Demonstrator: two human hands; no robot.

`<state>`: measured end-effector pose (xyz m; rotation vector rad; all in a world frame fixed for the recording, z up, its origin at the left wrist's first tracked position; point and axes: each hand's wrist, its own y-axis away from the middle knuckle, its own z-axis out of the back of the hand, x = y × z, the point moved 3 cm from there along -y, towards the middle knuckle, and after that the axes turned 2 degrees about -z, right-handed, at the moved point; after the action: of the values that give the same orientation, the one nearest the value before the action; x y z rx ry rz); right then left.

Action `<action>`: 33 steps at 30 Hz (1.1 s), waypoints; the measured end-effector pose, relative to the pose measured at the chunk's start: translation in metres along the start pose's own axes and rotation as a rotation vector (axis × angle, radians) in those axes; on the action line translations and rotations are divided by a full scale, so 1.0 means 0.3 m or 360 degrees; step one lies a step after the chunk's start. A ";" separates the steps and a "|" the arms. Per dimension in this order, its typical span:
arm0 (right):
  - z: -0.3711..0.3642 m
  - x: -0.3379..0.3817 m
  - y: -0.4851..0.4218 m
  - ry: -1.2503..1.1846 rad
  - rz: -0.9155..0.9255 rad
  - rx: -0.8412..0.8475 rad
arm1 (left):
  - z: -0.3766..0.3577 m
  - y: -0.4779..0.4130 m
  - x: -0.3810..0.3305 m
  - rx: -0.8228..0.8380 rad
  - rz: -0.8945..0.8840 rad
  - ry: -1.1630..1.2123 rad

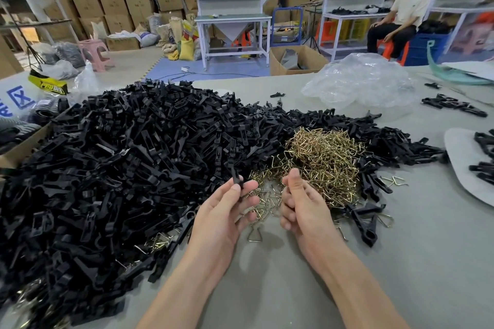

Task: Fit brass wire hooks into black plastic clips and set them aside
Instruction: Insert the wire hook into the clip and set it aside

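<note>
**A:** Left hand (227, 211) is up off the desk (401, 262), thumb and fingertips pinching one black clip (236, 177) by its lower end. The clip stands upright above the fingers.

**B:** And the right hand (302, 205), just beside it?

**A:** Fingers curled in, thumb raised. Whether a hook sits inside that curl I can't tell; nothing brass shows between the fingers.

**B:** Where's the supply?

**A:** Loose hooks (267, 199) are scattered beneath and between both hands, and one triangular hook (254, 235) lies alone, nearer the wrists. The brass heap (326, 160) rises just beyond the right hand. The clip heap (120, 168) sprawls beyond and outward of the left hand, by far the bigger pile.

**B:** Set-aside spot?

**A:** Probably the outer side of the right hand. A few dark clips (366, 222) lie there with brass loops showing beside them.

**B:** What can go wrong?

**A:** My read is that the hooks look tangled, so pulling one from the heap could drag several along and scatter them. The clip is held only at its end, so pressing a hook in could twist it out of the pinch, and it would drop among the loose hooks below. Those likely finished pieces also lie against the heaps' edge, so done and undone parts could mix.
</note>
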<state>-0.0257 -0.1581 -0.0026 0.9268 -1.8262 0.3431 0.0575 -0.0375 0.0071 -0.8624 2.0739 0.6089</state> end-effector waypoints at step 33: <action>-0.018 -0.029 0.008 0.0113 -0.0045 0.0429 | 0.020 0.016 -0.017 0.0025 -0.0543 -0.1264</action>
<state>-0.0222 -0.1494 -0.0075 1.1091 -1.7271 0.6079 0.0592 -0.0286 0.0083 -0.7720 1.1863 0.6142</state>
